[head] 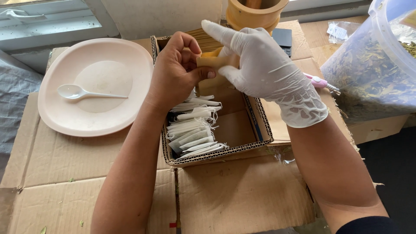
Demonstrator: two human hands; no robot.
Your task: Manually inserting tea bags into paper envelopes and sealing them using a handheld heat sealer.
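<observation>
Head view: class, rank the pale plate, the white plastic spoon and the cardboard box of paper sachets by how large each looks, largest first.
1. cardboard box and pale plate: too alike to rank; hands hide part of the box.
2. white plastic spoon: clearly smallest.

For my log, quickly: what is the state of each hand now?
Left hand: closed, pinching the tan packet.
Right hand: gloved, holding the same packet.

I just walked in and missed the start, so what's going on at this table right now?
A person holds a small tan paper sachet between a bare left hand and a gloved right hand, above an open cardboard box. White filled sachets are lined up in the box. A cream plate with a plastic spoon sits to the left; a clear tub of dried leaves stands to the right.
</observation>
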